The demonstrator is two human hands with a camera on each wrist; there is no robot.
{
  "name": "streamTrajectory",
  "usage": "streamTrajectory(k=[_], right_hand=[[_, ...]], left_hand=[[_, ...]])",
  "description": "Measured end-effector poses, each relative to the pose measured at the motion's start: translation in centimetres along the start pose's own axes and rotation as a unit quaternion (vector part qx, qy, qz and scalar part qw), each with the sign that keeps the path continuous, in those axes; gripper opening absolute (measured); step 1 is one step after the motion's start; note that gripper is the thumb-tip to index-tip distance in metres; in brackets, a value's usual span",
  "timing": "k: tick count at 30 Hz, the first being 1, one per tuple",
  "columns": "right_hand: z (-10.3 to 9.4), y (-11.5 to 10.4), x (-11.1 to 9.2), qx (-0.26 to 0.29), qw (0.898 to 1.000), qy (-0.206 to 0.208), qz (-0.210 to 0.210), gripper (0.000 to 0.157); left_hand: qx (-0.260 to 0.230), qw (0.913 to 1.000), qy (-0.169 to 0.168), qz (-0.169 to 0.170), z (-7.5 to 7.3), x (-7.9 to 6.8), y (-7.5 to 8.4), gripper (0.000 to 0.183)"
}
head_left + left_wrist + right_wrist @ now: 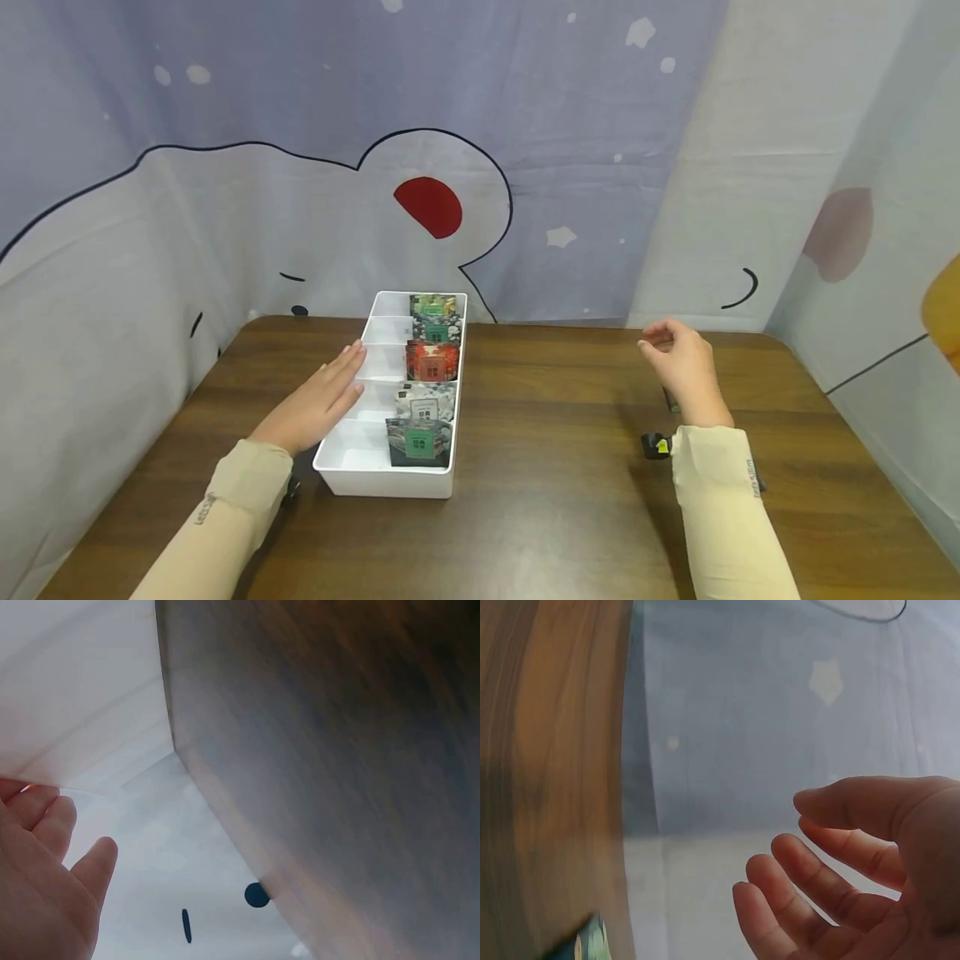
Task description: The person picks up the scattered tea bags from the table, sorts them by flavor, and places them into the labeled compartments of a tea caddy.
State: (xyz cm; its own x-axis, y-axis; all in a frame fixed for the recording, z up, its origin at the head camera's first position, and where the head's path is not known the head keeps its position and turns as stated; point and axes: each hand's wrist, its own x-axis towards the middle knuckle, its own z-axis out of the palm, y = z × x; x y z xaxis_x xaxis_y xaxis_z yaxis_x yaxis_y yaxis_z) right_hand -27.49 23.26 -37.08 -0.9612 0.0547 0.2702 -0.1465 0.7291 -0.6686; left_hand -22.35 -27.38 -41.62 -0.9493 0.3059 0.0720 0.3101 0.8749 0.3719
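A long white tray [386, 483] with dividers stands left of the table's middle. Small printed square sachets lean in its compartments: a dark one with a green label [418, 443] in front, a pale one [425, 402], a red one [432, 361], and dark and green ones [433, 305] at the back. My left hand [315, 406] has straight fingers, its fingertips right at the tray's left rim. Over the table's right side, my right hand [681, 367] is raised with loosely bent fingers and nothing between them. Below it lies a dark sachet [585, 943], mostly hidden by the hand in the head view.
The brown wooden table [547, 467] runs back to a printed cloth [570, 167] with cartoon shapes. A small black device [656, 446] with a yellow-green mark shows beside the right wrist.
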Motion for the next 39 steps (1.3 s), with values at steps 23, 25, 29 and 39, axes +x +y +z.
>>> streamTrajectory(k=[23, 25, 29, 39], right_hand=[[-3.5, 7.0, 1.6, -0.124, 0.975, -0.150, 0.110, 0.064], [-3.6, 7.1, 1.6, -0.134, 0.969, -0.168, 0.124, 0.066], [-3.7, 7.2, 1.7, -0.144, 0.958, -0.199, 0.150, 0.061], [-3.3, 7.9, 1.9, -0.176, 0.947, -0.201, 0.179, 0.065]], left_hand=[[0.014, 0.9999, -0.003, -0.005, -0.1, -0.1, 0.2, 0.066], [0.017, 0.9998, -0.004, -0.003, -0.1, -0.1, 0.2, 0.066], [0.027, 0.9996, -0.005, -0.001, -0.2, -0.1, 0.2, 0.067], [0.078, 0.9968, -0.016, 0.004, -0.6, 0.0, 0.5, 0.068]])
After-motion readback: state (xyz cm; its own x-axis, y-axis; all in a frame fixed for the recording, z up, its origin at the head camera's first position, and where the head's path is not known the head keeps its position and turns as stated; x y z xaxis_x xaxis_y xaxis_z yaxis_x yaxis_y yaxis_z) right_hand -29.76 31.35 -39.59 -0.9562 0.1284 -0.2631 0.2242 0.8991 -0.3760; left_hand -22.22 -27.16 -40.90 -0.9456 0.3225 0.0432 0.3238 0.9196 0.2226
